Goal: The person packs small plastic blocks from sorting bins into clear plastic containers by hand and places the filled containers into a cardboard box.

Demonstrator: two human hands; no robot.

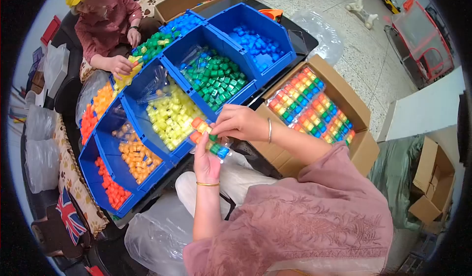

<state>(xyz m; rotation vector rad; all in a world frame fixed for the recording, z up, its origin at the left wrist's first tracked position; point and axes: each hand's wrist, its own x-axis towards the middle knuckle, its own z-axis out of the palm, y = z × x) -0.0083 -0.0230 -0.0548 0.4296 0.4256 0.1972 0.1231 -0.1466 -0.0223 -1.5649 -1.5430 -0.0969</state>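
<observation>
Held in front of the bins is a small clear pack of coloured cubes [222, 151], with orange, yellow, green and blue ones showing. My left hand [207, 160] grips it from below, a gold bangle at the wrist. My right hand [235, 123] pinches at its upper side, near a green cube. Beyond the hands, blue bins hold yellow cubes [172, 116], green cubes [219, 77], blue cubes [255, 45], orange cubes [139, 157] and red cubes [114, 190]. To the right, a cardboard box [361, 101] holds packs of multicoloured cubes [314, 106].
Across the bins, a person in a yellow hat [105, 25] handles yellow pieces beside more loose cubes. An open carton [189, 0] stands behind the bins. Plastic bags [160, 232] lie at lower left, and another carton [432, 182] stands at far right.
</observation>
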